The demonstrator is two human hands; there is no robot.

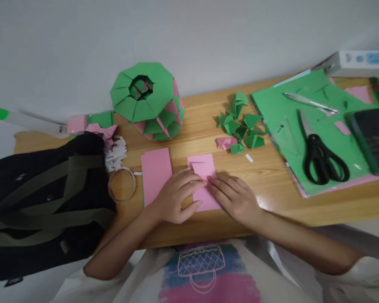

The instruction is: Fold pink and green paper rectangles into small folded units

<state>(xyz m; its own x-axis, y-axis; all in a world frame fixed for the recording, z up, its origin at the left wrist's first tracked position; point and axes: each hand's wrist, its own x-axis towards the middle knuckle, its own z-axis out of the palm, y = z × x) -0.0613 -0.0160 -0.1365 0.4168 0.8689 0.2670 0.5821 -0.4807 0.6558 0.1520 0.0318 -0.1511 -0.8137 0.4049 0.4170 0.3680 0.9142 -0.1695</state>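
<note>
A small sheet of pink paper (205, 203) lies on the wooden table, with a crease or flap (200, 168) across its upper part. My left hand (178, 195) rests on its left side. Its fingers are stretched out with the tips on the sheet's middle, and the thumb is spread apart near the lower edge. From the right, my right hand (235, 198) lies over the sheet with fingers extended side by side. Its fingertips touch the paper close to those of the left hand, and its thumb is hidden. Left of the sheet is a stack of pink paper (156, 170).
Behind stands a green-and-pink folded-paper ball (148, 101). Folded green pieces (240, 124) lie to its right. Black-handled scissors (324, 162), a pen (311, 103) and a calculator (372, 139) rest on green sheets (271, 105). At left are a tape roll (134, 189) and a black bag (47, 198).
</note>
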